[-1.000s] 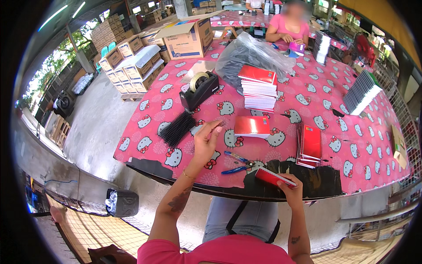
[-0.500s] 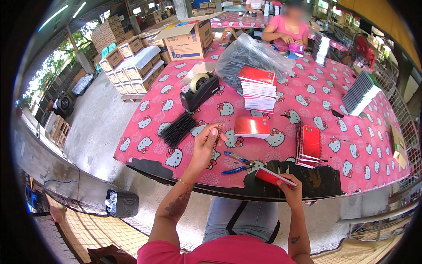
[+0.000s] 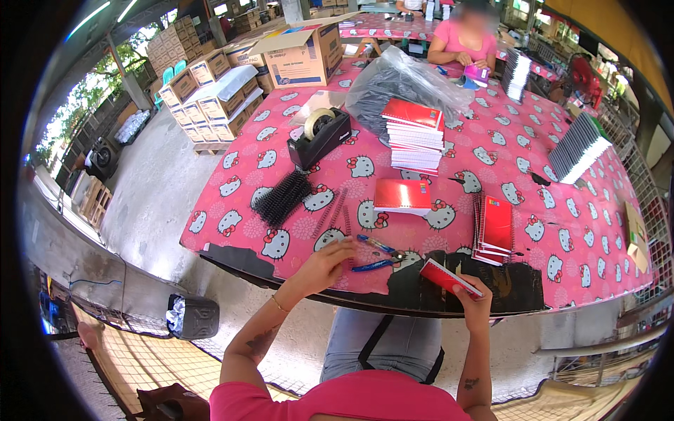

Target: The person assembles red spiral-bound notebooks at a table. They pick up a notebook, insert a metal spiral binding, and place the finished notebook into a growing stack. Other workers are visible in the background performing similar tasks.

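At the near edge of the table, the right hand grips a small red notebook between thumb and fingers. The left hand, fingers partly curled, rests left of blue-handled pliers, beside loose coils; whether it pinches one, I cannot tell.

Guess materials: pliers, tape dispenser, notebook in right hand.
Pliers: grey, shiny head, likely metal; smooth blue handles, maybe plastic or rubber.
Tape dispenser: smooth black body, probably plastic.
Notebook: smooth red cover, perhaps coated card; white page edges suggest paper.
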`<act>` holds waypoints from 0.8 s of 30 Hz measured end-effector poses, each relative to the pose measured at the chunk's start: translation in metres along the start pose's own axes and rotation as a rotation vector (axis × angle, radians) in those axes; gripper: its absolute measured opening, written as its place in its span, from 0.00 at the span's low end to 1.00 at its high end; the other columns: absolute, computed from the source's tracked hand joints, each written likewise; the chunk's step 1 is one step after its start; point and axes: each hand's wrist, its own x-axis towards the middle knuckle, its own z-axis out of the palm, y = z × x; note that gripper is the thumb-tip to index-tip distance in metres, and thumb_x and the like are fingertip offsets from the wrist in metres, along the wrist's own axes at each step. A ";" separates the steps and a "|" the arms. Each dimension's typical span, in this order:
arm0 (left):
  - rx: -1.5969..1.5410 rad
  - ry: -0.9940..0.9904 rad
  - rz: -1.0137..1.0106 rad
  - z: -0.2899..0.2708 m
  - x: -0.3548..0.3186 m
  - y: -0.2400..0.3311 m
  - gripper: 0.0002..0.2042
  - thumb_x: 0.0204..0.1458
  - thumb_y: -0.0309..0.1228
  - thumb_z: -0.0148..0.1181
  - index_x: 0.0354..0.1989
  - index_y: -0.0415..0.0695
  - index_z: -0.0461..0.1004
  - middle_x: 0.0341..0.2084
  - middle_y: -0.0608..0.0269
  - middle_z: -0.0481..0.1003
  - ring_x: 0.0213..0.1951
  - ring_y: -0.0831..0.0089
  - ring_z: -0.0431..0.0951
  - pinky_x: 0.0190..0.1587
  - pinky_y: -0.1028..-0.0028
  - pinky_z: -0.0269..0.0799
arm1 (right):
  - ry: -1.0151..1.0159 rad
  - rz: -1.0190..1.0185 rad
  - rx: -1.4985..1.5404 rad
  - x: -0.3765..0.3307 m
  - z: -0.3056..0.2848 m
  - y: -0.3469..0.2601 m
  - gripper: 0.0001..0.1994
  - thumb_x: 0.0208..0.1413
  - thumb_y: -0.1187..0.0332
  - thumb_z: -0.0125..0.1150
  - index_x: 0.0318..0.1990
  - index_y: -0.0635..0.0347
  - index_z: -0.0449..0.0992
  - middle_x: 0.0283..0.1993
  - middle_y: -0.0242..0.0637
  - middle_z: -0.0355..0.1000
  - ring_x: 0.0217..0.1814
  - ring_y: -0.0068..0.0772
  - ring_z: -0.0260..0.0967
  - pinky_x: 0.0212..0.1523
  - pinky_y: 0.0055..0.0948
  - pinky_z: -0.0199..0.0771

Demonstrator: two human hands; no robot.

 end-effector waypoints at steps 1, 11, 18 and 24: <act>-0.017 0.087 -0.054 0.001 0.001 -0.004 0.16 0.52 0.21 0.59 0.51 0.44 0.74 0.48 0.51 0.77 0.52 0.53 0.77 0.55 0.59 0.73 | -0.012 -0.001 -0.003 0.000 0.000 -0.002 0.10 0.57 0.76 0.67 0.46 0.67 0.80 0.41 0.34 0.78 0.42 0.21 0.72 0.47 0.22 0.70; 0.324 0.232 -0.474 0.013 0.053 -0.013 0.15 0.52 0.25 0.58 0.49 0.41 0.76 0.35 0.49 0.76 0.37 0.50 0.79 0.35 0.58 0.75 | -0.108 0.047 0.015 0.005 0.009 0.001 0.12 0.57 0.75 0.67 0.48 0.67 0.80 0.38 0.33 0.77 0.38 0.18 0.71 0.42 0.20 0.70; -0.275 0.091 -0.130 0.023 0.051 0.089 0.12 0.54 0.26 0.64 0.47 0.40 0.79 0.30 0.56 0.75 0.26 0.63 0.76 0.30 0.67 0.71 | -0.169 0.014 -0.054 0.011 0.005 0.006 0.11 0.57 0.75 0.66 0.47 0.66 0.81 0.39 0.33 0.78 0.37 0.18 0.70 0.40 0.20 0.71; -0.334 0.111 -0.159 0.048 0.050 0.098 0.10 0.53 0.24 0.66 0.44 0.38 0.80 0.30 0.58 0.77 0.26 0.71 0.78 0.29 0.75 0.71 | -0.169 0.015 -0.039 0.010 0.005 0.008 0.11 0.57 0.74 0.67 0.47 0.67 0.80 0.37 0.31 0.77 0.36 0.17 0.70 0.39 0.20 0.71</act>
